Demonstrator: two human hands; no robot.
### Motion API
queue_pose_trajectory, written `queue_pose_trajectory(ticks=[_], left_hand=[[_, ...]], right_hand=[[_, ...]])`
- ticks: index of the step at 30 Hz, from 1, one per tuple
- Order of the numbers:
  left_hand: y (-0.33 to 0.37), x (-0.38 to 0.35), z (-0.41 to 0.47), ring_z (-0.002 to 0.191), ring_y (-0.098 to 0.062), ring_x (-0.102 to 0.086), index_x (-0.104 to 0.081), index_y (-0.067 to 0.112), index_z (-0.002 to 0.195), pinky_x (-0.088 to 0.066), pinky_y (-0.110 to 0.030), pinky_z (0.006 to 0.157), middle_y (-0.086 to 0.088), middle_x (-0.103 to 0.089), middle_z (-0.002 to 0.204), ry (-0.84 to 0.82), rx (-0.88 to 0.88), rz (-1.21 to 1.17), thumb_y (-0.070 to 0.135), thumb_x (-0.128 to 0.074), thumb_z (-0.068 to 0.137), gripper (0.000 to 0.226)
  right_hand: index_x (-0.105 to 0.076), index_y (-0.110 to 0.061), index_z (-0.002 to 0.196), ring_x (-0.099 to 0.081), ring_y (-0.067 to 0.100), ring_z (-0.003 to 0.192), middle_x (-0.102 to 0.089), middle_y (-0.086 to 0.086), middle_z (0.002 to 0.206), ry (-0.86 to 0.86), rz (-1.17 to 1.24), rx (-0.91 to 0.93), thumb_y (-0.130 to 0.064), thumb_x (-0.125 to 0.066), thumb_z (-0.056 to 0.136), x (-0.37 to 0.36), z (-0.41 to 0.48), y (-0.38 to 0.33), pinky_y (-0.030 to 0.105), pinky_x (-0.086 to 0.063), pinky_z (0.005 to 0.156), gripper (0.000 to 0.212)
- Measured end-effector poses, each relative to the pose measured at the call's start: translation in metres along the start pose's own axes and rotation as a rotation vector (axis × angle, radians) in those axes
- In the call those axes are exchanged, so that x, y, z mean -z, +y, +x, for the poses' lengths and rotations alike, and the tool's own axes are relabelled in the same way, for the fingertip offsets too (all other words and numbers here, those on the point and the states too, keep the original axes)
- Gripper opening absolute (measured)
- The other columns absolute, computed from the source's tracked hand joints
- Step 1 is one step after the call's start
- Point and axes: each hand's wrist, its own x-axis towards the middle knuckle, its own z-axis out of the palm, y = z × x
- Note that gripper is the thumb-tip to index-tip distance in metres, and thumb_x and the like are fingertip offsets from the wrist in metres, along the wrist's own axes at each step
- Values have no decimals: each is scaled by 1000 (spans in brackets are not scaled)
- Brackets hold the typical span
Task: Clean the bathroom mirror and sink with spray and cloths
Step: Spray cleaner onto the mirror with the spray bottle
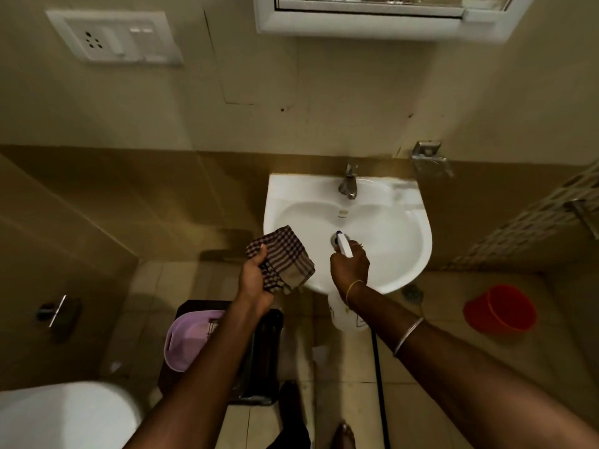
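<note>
Head view, right hand (350, 267) gripping spray bottle (344, 247) over sink (392, 234), cloth (285, 257) at rim

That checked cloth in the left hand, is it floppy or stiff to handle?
Probably floppy: the checked cloth droops in soft folds from the left hand. Likely light, since the fingers hold it by one edge. Its woven surface probably won't slip.

You have a single view, from the wide-angle camera on your head. It looks steeply down and forward, facing the tiled wall (291, 124) from above and just in front of the sink (405, 241). The sink's front rim lies near you, around mid-frame. The mirror cabinet (356, 27) is cut off at the top edge. The floor (343, 400) and toilet (64, 413) fill the bottom.
</note>
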Motion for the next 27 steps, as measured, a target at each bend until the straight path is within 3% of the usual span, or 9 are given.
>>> queue_pose_trajectory(ticks=[3, 7, 10, 14, 18, 23, 27], left_hand=[[0, 11, 2, 112, -34, -68, -62, 4, 131, -57, -44, 86, -17, -70, 126, 36, 5, -1, 31, -49, 105, 39], [4, 27, 9, 114, -34, -69, -61, 5, 135, -60, -42, 78, -15, -71, 126, 75, 6, 2, 34, -55, 102, 44], [7, 34, 10, 113, -34, -69, -63, 6, 131, -59, -44, 84, -15, -72, 125, 92, -11, -9, 32, -55, 102, 40], [9, 40, 15, 114, -35, -68, -64, 5, 128, -55, -47, 95, -15, -72, 125, 106, -30, -18, 31, -55, 102, 38], [8, 42, 16, 106, -32, -70, -67, 6, 120, -56, -45, 92, -15, -73, 120, 100, -25, -32, 30, -54, 103, 33], [2, 46, 20, 116, -35, -68, -63, 4, 132, -55, -47, 97, -15, -71, 127, 106, -20, -26, 32, -56, 101, 42], [-4, 43, 14, 113, -35, -68, -65, 4, 128, -54, -48, 97, -16, -71, 125, 95, -4, -17, 31, -53, 103, 39]], right_hand=[[-68, -19, 101, -65, 28, 89, -67, 3, 99, -50, -2, 20, -8, -56, 86, -14, -3, -5, 36, -54, 83, 22], [-59, -25, 89, -64, 30, 87, -62, 1, 91, -33, -38, 40, -16, -59, 91, -32, -5, -13, 39, -54, 83, 9], [-57, -26, 87, -62, 28, 86, -60, -2, 88, -33, -79, 75, -20, -57, 95, -40, -5, -15, 37, -52, 81, 10], [-61, -25, 88, -65, 29, 91, -66, 1, 95, -131, -92, 89, -10, -57, 88, -44, -10, -9, 39, -54, 83, 15], [-65, -21, 90, -66, 29, 92, -69, 3, 98, -156, -149, 88, -9, -56, 85, -42, -15, 1, 39, -55, 83, 17], [-67, -18, 93, -64, 33, 94, -68, 7, 98, -179, -298, 124, -17, -57, 91, -37, -22, 17, 38, -52, 82, 11], [-68, -14, 93, -63, 31, 94, -63, 1, 89, -242, -310, 146, -8, -57, 87, -26, -27, 35, 41, -53, 84, 14]])
